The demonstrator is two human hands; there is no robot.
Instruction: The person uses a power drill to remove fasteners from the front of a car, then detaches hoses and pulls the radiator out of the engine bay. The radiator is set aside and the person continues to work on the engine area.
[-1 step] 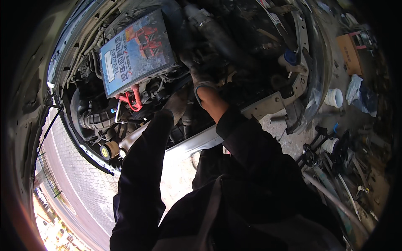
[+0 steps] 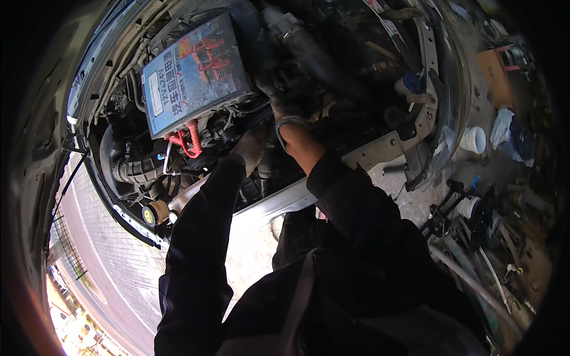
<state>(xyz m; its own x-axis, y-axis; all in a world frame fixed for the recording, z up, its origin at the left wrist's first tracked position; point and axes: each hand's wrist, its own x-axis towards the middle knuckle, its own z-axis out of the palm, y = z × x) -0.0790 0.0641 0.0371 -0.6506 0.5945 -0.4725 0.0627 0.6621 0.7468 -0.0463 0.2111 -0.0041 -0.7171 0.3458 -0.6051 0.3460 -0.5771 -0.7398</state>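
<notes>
Both my hands are down in a car's engine bay and appear to wear dark, dirty gloves. My left hand [image 2: 252,146] is beside the engine, behind the front crossmember [image 2: 279,204]; its fingers are lost in shadow. My right hand [image 2: 286,113] reaches farther in, close to the right side of a flat blue box [image 2: 193,71], and its fingers are too dark to make out. Whether either hand holds anything is hidden. The box lies tilted on top of the engine, with red parts pictured on it. Red cables [image 2: 193,140] stick out below its near edge.
A black ribbed air hose [image 2: 139,172] and a yellow-capped reservoir [image 2: 155,213] sit at the left. Thick dark pipes [image 2: 309,50] cross the far middle. On the ground at right lie a white bucket [image 2: 473,140], a cardboard box [image 2: 496,77] and scattered metal parts.
</notes>
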